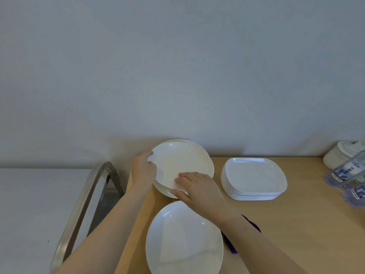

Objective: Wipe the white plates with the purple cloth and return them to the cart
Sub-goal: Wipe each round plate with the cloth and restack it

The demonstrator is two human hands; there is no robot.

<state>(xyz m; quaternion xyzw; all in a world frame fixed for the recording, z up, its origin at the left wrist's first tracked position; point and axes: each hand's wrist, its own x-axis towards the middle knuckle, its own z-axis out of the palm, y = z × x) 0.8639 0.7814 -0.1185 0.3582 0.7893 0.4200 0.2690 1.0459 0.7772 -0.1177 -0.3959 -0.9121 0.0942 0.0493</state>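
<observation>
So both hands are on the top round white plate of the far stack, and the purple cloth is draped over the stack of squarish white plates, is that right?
Not quite. In the head view the purple cloth lies on the wooden table, partly under the right forearm, not over the stack of squarish white plates. Both the left hand and right hand do grip the top round white plate.

Soft, dim, even indoor light, faint shadow on the wall (177, 66) behind the round plate stack (182, 165), wide-angle bending at frame edges, slightly soft focus
</observation>
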